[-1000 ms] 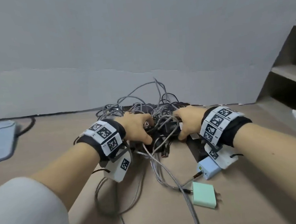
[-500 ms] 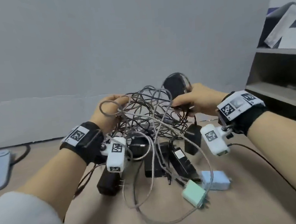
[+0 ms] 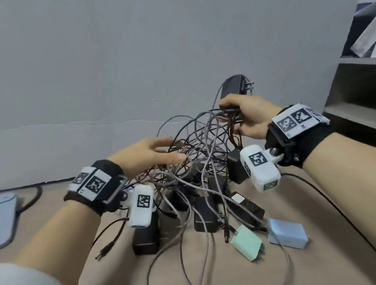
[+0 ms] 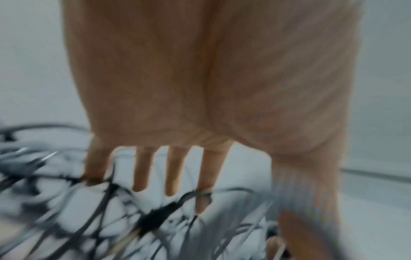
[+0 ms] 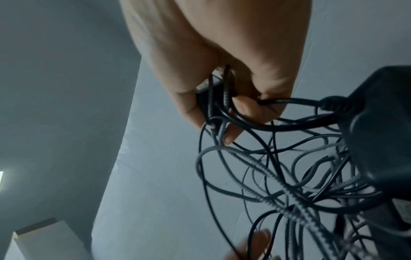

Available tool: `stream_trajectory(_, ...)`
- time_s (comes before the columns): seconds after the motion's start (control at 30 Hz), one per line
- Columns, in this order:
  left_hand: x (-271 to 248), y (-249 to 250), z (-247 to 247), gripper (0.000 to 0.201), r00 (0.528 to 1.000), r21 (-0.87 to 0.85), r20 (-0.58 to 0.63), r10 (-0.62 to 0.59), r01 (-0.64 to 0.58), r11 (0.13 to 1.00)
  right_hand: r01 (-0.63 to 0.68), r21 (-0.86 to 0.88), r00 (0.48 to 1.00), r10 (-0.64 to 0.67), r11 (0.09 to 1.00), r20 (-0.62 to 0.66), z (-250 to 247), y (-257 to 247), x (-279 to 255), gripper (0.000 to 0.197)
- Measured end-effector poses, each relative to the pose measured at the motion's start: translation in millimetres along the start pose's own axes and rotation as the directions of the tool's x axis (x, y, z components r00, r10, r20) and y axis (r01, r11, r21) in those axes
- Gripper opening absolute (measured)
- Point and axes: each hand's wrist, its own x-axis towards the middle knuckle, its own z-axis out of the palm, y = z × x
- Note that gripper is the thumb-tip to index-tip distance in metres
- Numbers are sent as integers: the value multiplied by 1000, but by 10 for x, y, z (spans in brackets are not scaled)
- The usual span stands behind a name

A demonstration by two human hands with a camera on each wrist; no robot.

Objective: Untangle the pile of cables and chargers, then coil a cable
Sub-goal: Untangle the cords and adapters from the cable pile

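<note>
Right hand [image 3: 248,117]: cable tangle [image 3: 197,155] clenched and held above bench [image 3: 322,256]. Left hand [image 3: 146,154]: fingers straight, released, touching tangle's left side. Black charger [image 3: 234,85] seen above R hand.

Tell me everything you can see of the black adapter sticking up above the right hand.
The black adapter is a dark, matte, plastic-looking block with rounded corners and two metal prongs pointing right in the head view. It stands above the right hand, lifted clear of the table. That hand grips a bunch of cables just under it. A dark cord curves from its left side down into the tangle. Whether the fingers touch its body is hidden.
</note>
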Motion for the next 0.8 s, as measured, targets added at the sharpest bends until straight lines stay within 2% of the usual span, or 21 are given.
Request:
stream_trajectory(0.03, -71, 86, -76, 83, 999, 55, -35, -16, 18, 998, -9, 1, 1000, 9, 1000, 1, 18, -18, 0, 11)
stream_trajectory(0.1, -217, 310, -179, 76, 985, 185, -175, 4, 29, 982, -19, 12, 1000, 19, 1000, 9, 69, -76, -20, 10)
stream_trajectory(0.13, -281, 430, -186, 63, 960, 211, -276, 52, 7, 977, -23, 19, 1000, 23, 1000, 14, 103, -115, -34, 11)
stream_trajectory(0.2, -358, 664, -89, 28, 880, 198, -435, 191, -114, 974, -21, 36, 999, 20, 999, 32, 190, -200, -81, 14)
stream_trajectory(0.23, -362, 766, 12, 17, 855, 177, -458, 242, -179, 968, -14, 52, 999, 12, 999, 40, 241, -250, -112, 16)
stream_trajectory(0.27, -337, 841, 131, 14, 850, 158, -450, 274, -226, 961, -2, 74, 999, -1, 997, 46, 292, -304, -147, 18)
stream_trajectory(0.33, -217, 891, 367, 24, 862, 108, -420, 283, -262, 959, 20, 128, 998, -27, 992, 56, 363, -412, -199, 21)
stream_trajectory(0.47, -15, 815, 645, 76, 854, -29, -427, 298, -342, 939, 4, 220, 996, -23, 976, 84, 401, -521, -235, 22)
stream_trajectory(0.53, 41, 764, 737, 84, 838, -55, -467, 283, -348, 936, -26, 213, 993, 1, 977, 117, 401, -463, -264, 20)
stream_trajectory(0.63, 152, 659, 835, 80, 766, -73, -606, 215, -322, 944, -78, 156, 975, 43, 985, 217, 417, -311, -338, 18)
stream_trajectory(0.7, 215, 589, 863, 68, 734, -85, -654, 183, -312, 946, -103, 131, 960, 64, 986, 271, 415, -241, -378, 16)
stream_trajectory(0.8, 242, 537, 853, 42, 772, -167, -620, 138, -302, 938, -124, 80, 952, 96, 989, 292, 385, -193, -370, 12)
